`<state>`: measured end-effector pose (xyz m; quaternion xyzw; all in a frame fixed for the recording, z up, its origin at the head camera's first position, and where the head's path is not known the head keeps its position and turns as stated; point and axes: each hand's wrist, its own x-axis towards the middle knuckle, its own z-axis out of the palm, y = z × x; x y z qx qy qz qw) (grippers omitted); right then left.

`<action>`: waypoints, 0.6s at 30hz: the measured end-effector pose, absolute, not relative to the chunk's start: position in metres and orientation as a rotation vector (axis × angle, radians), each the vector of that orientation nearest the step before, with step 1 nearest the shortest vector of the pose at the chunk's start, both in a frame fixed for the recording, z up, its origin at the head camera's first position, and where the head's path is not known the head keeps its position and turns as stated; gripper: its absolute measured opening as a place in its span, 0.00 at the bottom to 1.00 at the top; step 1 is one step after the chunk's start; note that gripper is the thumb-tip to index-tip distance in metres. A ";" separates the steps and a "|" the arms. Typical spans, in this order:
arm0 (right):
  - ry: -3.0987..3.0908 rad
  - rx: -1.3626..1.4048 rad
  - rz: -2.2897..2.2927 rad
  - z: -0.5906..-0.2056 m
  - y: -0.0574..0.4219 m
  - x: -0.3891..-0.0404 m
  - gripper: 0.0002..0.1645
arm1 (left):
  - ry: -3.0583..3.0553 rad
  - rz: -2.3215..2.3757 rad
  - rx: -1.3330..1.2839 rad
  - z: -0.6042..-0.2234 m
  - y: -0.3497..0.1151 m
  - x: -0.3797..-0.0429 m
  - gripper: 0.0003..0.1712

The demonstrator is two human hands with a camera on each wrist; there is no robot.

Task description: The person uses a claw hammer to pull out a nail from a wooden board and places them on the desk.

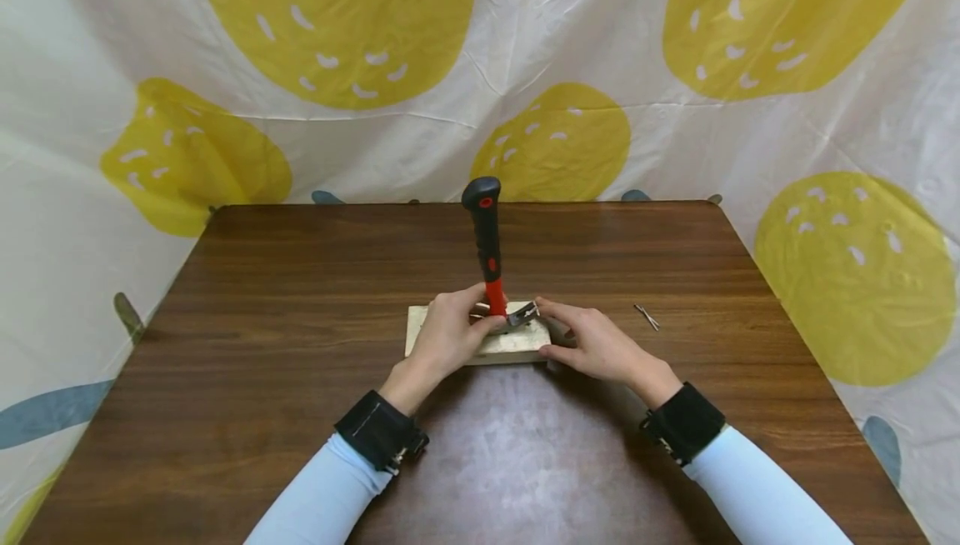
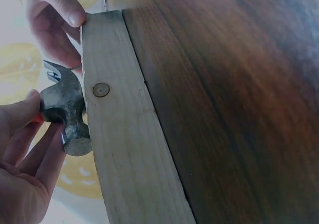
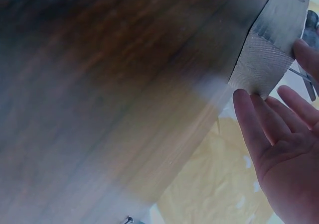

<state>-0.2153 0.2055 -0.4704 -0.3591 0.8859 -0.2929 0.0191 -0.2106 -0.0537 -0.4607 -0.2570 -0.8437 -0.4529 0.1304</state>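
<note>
A claw hammer (image 1: 487, 241) with a black and red handle stands head-down over a pale wooden block (image 1: 510, 352), its handle pointing up. My left hand (image 1: 446, 332) holds it low down, thumb and fingers about the steel head (image 2: 65, 104). The claw points to the right, close to a thin nail (image 3: 300, 74) that sticks out of the block's top. My right hand (image 1: 596, 345) steadies the block's right end between thumb and fingers, fingertips at its end face in the right wrist view. A round knot marks the block's front side in the left wrist view.
A few loose nails (image 1: 647, 317) lie on the brown wooden table (image 1: 300, 278) to the right of my right hand. Behind and beside the table hangs a white cloth (image 1: 360, 153) with a yellow fruit print.
</note>
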 end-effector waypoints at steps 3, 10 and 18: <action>2.744 -1.112 -0.930 -0.470 0.205 -0.216 0.39 | -2.447 -1.346 -0.726 -0.461 -0.055 -0.211 0.13; 2.740 -1.118 -0.958 -0.470 0.205 -0.215 0.40 | -2.416 -1.462 -0.654 -0.461 -0.058 -0.208 0.12; 2.846 -1.215 -1.019 -0.467 0.198 -0.217 0.34 | -2.333 -1.658 -0.618 -0.463 -0.064 -0.206 0.12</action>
